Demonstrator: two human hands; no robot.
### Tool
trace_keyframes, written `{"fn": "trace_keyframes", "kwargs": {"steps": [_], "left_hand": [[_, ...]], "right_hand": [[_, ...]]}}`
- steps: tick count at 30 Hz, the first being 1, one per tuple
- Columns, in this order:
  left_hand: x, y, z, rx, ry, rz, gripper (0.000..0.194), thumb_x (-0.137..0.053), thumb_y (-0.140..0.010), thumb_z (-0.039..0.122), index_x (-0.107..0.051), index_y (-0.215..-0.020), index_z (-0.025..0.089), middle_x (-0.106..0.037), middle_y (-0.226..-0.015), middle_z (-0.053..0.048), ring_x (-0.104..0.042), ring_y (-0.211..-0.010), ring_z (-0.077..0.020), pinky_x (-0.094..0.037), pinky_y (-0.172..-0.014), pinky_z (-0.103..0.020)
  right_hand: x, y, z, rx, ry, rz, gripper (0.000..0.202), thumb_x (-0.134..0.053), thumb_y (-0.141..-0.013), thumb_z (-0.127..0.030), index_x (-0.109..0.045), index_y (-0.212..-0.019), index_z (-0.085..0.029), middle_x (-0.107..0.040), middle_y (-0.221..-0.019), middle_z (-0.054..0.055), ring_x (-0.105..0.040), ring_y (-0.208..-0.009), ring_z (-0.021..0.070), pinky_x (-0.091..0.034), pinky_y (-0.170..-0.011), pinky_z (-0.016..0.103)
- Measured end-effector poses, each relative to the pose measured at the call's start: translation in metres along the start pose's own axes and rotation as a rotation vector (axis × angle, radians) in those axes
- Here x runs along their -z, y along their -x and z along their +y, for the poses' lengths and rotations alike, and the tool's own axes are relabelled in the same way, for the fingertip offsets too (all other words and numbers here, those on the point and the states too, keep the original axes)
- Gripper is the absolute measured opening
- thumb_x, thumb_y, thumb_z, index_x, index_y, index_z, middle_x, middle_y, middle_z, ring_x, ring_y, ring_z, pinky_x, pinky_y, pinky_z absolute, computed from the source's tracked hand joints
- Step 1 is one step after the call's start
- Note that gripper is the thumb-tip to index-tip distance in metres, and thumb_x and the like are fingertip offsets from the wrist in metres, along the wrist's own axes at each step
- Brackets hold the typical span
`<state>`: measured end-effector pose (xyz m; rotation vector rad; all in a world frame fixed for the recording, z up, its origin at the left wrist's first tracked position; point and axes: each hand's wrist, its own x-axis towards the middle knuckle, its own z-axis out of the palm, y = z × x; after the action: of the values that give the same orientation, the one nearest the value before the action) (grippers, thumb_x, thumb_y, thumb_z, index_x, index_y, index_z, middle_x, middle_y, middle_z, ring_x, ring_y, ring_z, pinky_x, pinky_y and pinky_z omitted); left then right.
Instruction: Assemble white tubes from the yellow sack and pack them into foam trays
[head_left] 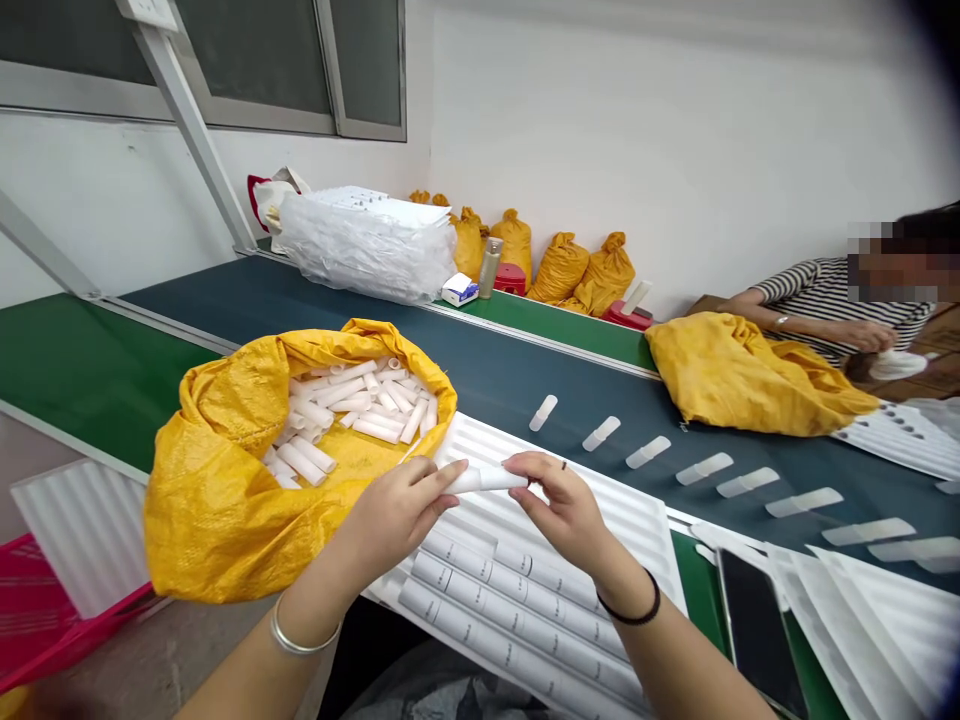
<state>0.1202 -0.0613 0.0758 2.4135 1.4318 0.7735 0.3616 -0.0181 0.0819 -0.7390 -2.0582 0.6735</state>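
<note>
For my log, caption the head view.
Left hand and right hand hold white cylindrical tube over ridged white tray, beside open woven yellow sack.

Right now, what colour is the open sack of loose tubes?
The sack is yellow, best seen in the head view.

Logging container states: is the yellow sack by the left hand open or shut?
Open: the yellow sack gapes wide at the top, with loose white tubes showing inside.

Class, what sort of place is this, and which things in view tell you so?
Probably a small factory or packing workshop: a long dark belt bears a row of spaced-out tubes, an open yellow sack holds many loose white tubes, and more yellow sacks stand by the wall.
</note>
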Motion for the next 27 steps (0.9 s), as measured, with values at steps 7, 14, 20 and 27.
{"fn": "trace_keyframes", "kwargs": {"steps": [7,14,20,27], "left_hand": [[0.015,0.003,0.003,-0.051,0.043,-0.027,0.041,-0.048,-0.094,0.034,-0.049,-0.131,0.017,-0.063,-0.109,-0.009,-0.060,-0.100,-0.0201,-0.048,-0.087,-0.033],[0.020,0.001,0.009,-0.113,-0.016,0.061,0.028,-0.051,-0.092,0.028,-0.057,-0.116,0.014,-0.067,-0.099,-0.008,-0.061,-0.092,-0.0204,-0.049,-0.081,-0.033],[0.019,0.001,0.014,-0.188,-0.139,0.171,0.028,-0.053,-0.091,0.023,-0.056,-0.116,0.013,-0.065,-0.092,-0.009,-0.059,-0.084,-0.0215,-0.049,-0.075,-0.035],[0.014,-0.001,0.022,-0.275,-0.271,0.165,0.031,-0.053,-0.091,0.022,-0.052,-0.119,0.008,-0.063,-0.086,-0.010,-0.058,-0.077,-0.0220,-0.050,-0.069,-0.036]], "right_hand": [[0.001,-0.002,-0.009,0.124,0.051,-0.087,0.033,-0.057,-0.087,-0.012,-0.058,-0.119,-0.022,-0.063,-0.106,0.009,-0.060,-0.098,0.0187,-0.050,-0.086,0.034],[-0.001,-0.003,-0.010,0.007,0.038,-0.048,0.025,-0.058,-0.088,-0.022,-0.060,-0.113,-0.021,-0.068,-0.095,0.007,-0.060,-0.076,0.0142,-0.050,-0.071,0.027],[-0.002,-0.005,-0.012,-0.308,-0.161,-0.067,0.030,-0.058,-0.087,-0.040,-0.067,-0.103,-0.016,-0.065,-0.075,0.005,-0.059,-0.065,0.0142,-0.049,-0.059,0.026],[-0.014,-0.002,-0.016,-0.475,-0.413,-0.112,0.036,-0.062,-0.083,-0.044,-0.066,-0.103,-0.014,-0.066,-0.077,0.006,-0.059,-0.063,0.0129,-0.051,-0.058,0.025]]}}
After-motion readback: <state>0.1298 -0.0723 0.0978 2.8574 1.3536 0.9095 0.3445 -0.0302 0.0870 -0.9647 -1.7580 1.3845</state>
